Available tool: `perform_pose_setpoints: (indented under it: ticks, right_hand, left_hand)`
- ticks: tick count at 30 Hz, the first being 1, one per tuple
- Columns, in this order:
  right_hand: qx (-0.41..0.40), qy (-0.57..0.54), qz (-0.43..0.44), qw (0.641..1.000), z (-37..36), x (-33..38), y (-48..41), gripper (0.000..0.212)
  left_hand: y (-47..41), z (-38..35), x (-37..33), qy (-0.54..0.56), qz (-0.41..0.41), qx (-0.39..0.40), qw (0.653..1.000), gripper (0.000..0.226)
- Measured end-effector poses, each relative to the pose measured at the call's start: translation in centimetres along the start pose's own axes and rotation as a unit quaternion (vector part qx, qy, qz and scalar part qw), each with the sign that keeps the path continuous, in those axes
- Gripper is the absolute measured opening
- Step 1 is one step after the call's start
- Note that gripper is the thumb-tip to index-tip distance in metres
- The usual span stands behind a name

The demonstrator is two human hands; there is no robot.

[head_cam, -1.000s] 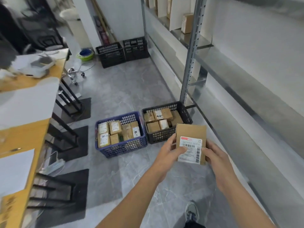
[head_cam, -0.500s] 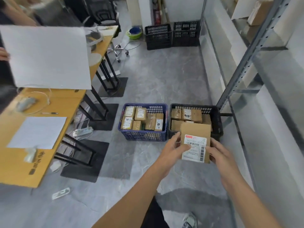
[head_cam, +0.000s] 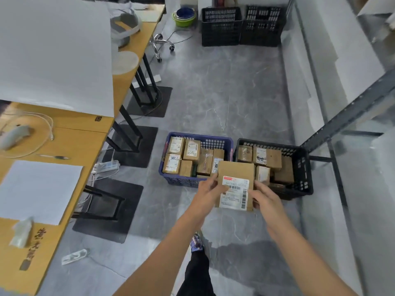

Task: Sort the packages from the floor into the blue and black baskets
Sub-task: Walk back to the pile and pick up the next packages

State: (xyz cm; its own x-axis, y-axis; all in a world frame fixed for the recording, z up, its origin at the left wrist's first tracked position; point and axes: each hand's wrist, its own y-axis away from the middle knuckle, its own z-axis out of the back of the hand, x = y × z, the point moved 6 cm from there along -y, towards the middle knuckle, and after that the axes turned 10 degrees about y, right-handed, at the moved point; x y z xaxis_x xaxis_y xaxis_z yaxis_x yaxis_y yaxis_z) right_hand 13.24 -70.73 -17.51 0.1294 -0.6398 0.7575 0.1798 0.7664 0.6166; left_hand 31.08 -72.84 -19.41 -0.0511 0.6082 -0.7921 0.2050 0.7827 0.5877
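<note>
Grey floor; both hands hold package, label "642 H431".

The package is coloured plain brown, and its label is printed white with a red strip and black barcode lines. The blue basket and the black basket are pierced in grid patterns, and the floor is marbled grey with pale veins.

Both hands grip package — above baskets
</note>
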Motion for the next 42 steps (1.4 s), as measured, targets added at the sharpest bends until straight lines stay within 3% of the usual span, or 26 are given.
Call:
perform_pose_setpoints:
  ticks: [8, 10, 12, 18, 22, 30, 33, 37, 42]
  right_hand:
    - [-0.001, -0.004, -0.052, 0.999, -5.9, 3.2, -8.1, 0.028]
    - [0.0, -0.003, -0.058, 0.998, -6.4, 3.6, -10.4, 0.032]
    - [-0.002, 0.001, -0.067, 0.998, -6.7, 4.0, -13.0, 0.03]
    - [0.015, 0.018, -0.101, 0.995, -7.3, 3.6, -22.5, 0.016]
    - [0.04, 0.019, -0.134, 0.99, -7.9, 2.5, -28.8, 0.023]
    - [0.069, 0.025, -0.151, 0.986, -10.6, -1.4, -40.6, 0.039]
    - [0.072, 0.014, -0.161, 0.984, -12.6, -3.9, -45.0, 0.022]
    - [0.065, 0.003, -0.178, 0.982, -15.6, -8.3, -50.7, 0.028]
    - [0.062, 0.02, -0.192, 0.979, -18.6, -13.3, -56.8, 0.036]
  left_hand:
    - [-7.6, 6.5, -3.7, 0.015, 0.038, -0.011, 0.999, 0.027]
    - [-9.8, 7.2, -3.8, 0.015, 0.048, -0.021, 0.999, 0.05]
    - [-12.2, 7.6, -4.0, 0.019, 0.064, -0.036, 0.997, 0.06]
    - [-20.4, 8.3, -4.4, 0.012, 0.101, -0.074, 0.992, 0.047]
    - [-26.1, 8.5, -3.5, 0.009, 0.137, -0.102, 0.985, 0.04]
    - [-36.5, 10.2, -0.5, 0.013, 0.169, -0.135, 0.976, 0.022]
    - [-40.6, 11.7, 2.2, -0.01, 0.188, -0.134, 0.973, 0.014]
    - [-46.5, 14.2, 7.4, -0.039, 0.203, -0.133, 0.969, 0.005]
    - [-53.0, 16.7, 12.6, -0.082, 0.221, -0.095, 0.967, 0.021]
